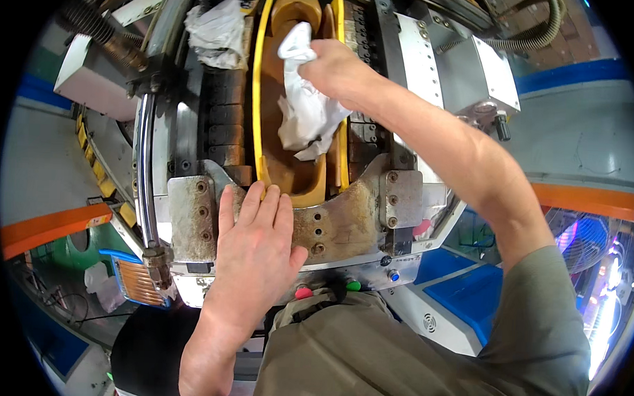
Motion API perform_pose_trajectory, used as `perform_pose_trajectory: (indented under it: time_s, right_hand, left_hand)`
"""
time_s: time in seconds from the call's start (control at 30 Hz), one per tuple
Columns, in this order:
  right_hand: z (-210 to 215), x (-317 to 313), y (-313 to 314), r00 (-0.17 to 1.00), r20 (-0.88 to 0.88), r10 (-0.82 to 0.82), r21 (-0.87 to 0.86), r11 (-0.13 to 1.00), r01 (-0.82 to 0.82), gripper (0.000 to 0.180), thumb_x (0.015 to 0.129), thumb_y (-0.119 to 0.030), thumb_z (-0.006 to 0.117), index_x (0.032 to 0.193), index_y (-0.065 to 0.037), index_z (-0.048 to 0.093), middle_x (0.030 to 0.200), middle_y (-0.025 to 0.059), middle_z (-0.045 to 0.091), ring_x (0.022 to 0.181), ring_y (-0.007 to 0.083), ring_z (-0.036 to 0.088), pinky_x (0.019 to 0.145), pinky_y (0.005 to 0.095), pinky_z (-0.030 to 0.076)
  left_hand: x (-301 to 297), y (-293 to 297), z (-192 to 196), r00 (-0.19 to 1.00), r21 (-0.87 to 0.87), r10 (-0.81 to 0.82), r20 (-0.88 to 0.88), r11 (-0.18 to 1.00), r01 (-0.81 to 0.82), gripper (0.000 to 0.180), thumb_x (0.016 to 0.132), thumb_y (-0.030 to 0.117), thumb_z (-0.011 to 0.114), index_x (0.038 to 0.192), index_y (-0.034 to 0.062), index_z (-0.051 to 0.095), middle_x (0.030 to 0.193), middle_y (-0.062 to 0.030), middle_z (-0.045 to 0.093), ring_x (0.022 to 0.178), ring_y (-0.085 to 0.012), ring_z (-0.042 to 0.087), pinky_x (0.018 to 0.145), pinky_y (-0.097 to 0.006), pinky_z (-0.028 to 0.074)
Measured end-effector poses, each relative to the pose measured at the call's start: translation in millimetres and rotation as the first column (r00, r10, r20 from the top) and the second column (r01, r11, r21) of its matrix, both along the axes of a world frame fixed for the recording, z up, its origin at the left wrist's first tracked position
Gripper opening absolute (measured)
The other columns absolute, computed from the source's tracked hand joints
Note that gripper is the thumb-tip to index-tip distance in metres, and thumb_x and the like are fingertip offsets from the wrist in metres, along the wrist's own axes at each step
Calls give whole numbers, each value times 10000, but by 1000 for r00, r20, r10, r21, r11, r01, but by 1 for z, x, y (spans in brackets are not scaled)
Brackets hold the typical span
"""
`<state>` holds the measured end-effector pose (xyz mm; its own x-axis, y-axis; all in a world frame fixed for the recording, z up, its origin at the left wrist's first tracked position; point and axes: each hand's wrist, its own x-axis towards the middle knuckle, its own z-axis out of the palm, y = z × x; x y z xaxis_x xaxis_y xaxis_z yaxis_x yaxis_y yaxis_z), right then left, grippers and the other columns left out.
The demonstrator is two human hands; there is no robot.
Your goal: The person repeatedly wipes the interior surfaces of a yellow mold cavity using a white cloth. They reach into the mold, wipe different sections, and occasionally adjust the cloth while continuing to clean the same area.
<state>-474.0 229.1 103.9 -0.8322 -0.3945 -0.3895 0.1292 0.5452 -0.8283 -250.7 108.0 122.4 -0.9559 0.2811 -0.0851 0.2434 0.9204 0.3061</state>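
Observation:
My right hand (335,69) grips a crumpled white cloth (304,114) and presses it into the brown shoe-shaped mould cavity (290,166) of a metal machine. Yellow rims (258,91) line both long sides of the cavity. My left hand (256,241) lies flat, fingers together, on the worn metal front plate (347,223) just below the cavity's near end, holding nothing.
Another white rag (218,27) lies on the machine at the upper left. Red and green buttons (303,292) sit at the machine's front edge. A grey metal housing (468,70) stands to the right, blue panels (467,290) below it, and a corrugated hose (532,38) at the top right.

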Motion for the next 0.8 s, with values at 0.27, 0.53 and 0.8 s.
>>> perform_pose_trajectory:
  time_s: [0.27,0.53,0.8]
  right_hand:
    - [-17,49,-38,795,44,604,494,679,-543,309,789,-76,519,1042,57,637,1006,234,643,891,322,650,805,394,530]
    - [-46,75,-39,923,382,-36,100,995,-3,253,834,-14,462,1000,106,610,971,231,632,845,296,625,688,415,484]
    - [-49,30,-30,877,418,-238,-232,905,356,227,829,18,496,1022,84,596,963,208,640,827,288,640,706,373,528]
  left_hand:
    - [-4,2,7,996,-57,-26,82,998,31,604,706,203,689,1231,-35,509,1291,-164,509,1262,-328,407,1090,-538,244]
    - [-5,3,6,994,23,6,109,1000,-9,620,704,198,709,1242,-35,507,1293,-171,514,1259,-332,424,1089,-544,241]
    - [-4,7,14,996,-48,-23,88,998,27,644,687,203,724,1242,-45,509,1290,-176,522,1252,-341,436,1071,-560,257]
